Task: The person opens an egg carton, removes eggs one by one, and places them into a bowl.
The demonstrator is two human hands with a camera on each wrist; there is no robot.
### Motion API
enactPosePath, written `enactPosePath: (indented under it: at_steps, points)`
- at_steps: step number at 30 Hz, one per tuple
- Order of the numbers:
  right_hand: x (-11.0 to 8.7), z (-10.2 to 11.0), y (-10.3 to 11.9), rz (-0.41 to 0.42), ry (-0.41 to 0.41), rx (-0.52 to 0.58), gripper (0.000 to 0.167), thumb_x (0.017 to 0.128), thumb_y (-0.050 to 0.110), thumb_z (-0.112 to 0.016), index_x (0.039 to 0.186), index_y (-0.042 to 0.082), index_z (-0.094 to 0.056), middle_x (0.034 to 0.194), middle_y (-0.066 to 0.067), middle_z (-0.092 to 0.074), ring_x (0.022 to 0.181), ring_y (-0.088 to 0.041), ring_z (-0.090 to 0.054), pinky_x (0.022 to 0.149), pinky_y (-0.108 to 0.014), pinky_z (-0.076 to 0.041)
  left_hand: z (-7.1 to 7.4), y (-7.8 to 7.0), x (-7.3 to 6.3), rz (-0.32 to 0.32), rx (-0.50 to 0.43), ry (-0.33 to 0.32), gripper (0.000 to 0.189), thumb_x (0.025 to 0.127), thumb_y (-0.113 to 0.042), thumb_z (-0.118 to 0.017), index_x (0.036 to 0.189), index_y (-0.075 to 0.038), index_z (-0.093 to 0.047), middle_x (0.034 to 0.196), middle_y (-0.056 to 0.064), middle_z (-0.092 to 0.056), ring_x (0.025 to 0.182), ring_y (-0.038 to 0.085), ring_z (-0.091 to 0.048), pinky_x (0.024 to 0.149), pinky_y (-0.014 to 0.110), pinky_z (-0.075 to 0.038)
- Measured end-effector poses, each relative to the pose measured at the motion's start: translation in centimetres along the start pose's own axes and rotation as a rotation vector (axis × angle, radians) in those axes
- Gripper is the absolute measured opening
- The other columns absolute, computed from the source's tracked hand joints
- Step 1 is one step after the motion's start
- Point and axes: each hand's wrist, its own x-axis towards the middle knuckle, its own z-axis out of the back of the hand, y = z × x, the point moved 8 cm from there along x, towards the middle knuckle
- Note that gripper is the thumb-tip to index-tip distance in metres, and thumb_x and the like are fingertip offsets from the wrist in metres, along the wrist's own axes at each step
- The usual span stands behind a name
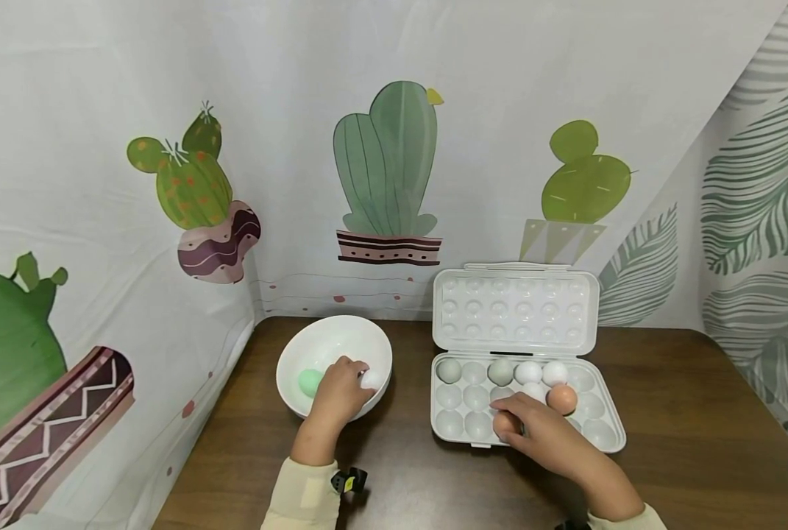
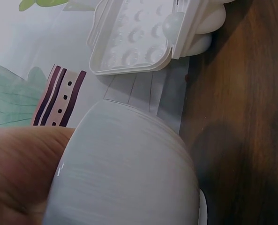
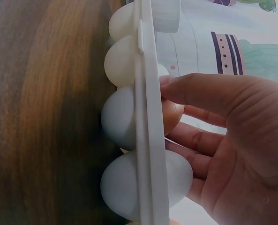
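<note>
Inside the white bowl (image 1: 290, 355), my left hand (image 1: 342, 386) grips a white egg (image 1: 370, 379) between thumb and fingers. A light green egg (image 1: 310, 382) lies beside that hand. In the left wrist view the bowl's outer wall (image 2: 124, 168) hides the fingers. My right hand (image 1: 541, 430) holds a brown egg (image 1: 507, 425) by thumb and fingers, low in a front-row cup of the white egg carton (image 1: 438, 434). Another brown egg (image 1: 562, 399) sits in the middle row. Pale greenish eggs (image 1: 500, 372) and white eggs (image 1: 555, 373) occupy back-row cups.
The carton's lid (image 1: 516, 309) stands raised at the back, near the cactus-printed cloth (image 1: 486, 147). Bowl and carton sit apart on a brown wooden table (image 1: 672, 412). In the right wrist view, a white egg (image 3: 178, 178) shows above the carton's rim below the fingers.
</note>
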Motion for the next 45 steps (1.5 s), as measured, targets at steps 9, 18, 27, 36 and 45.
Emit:
enactPosePath:
  at_steps: [9, 18, 27, 36, 45]
  points:
    - [0.03, 0.01, 0.0, -0.012, 0.005, 0.01, 0.038, 0.082, 0.01, -0.079, 0.118, 0.01, -0.069, 0.106, 0.002, -0.068, 0.095, -0.009, -0.063, 0.083, -0.033, -0.054, -0.17, 0.09, -0.17, 0.036, 0.043, 0.026, 0.042, 0.079, -0.02, -0.084, 0.115, -0.001, -0.073, 0.107, 0.019, -0.067, 0.101, 0.039, -0.064, 0.091, 0.05, -0.053]
    - [0.0, 0.01, -0.02, -0.021, 0.011, 0.016, 0.038, 0.082, 0.011, -0.079, 0.119, 0.011, -0.069, 0.107, 0.002, -0.068, 0.096, -0.01, -0.063, 0.084, -0.034, -0.054, -0.27, 0.2, -0.22, 0.088, 0.057, 0.057, 0.044, 0.08, -0.02, -0.082, 0.119, -0.001, -0.072, 0.113, 0.022, -0.07, 0.107, 0.042, -0.063, 0.094, 0.05, -0.053]
    - [0.05, 0.06, -0.02, -0.024, 0.012, 0.012, 0.038, 0.082, 0.01, -0.079, 0.119, 0.011, -0.069, 0.106, 0.002, -0.068, 0.094, -0.008, -0.062, 0.083, -0.033, -0.053, -0.3, 0.39, -0.1, 0.119, 0.052, 0.067, 0.048, 0.082, -0.022, -0.08, 0.121, 0.002, -0.07, 0.117, 0.023, -0.07, 0.11, 0.043, -0.062, 0.096, 0.052, -0.052]
    - [0.05, 0.0, -0.01, -0.033, 0.019, 0.011, 0.037, 0.083, 0.01, -0.078, 0.118, 0.01, -0.07, 0.107, 0.002, -0.069, 0.096, -0.01, -0.064, 0.084, -0.034, -0.054, -0.26, 0.49, -0.19, 0.122, 0.04, 0.064, 0.05, 0.081, -0.022, -0.08, 0.123, 0.004, -0.068, 0.119, 0.024, -0.069, 0.11, 0.044, -0.061, 0.096, 0.052, -0.051]
    - [0.08, 0.04, 0.0, -0.038, 0.027, 0.006, 0.037, 0.083, 0.009, -0.078, 0.119, 0.011, -0.069, 0.107, 0.002, -0.069, 0.097, -0.01, -0.064, 0.084, -0.034, -0.054, -0.06, 0.46, -0.22, 0.114, 0.015, 0.041, 0.051, 0.082, -0.022, -0.08, 0.123, 0.005, -0.067, 0.118, 0.025, -0.067, 0.111, 0.043, -0.062, 0.098, 0.052, -0.051]
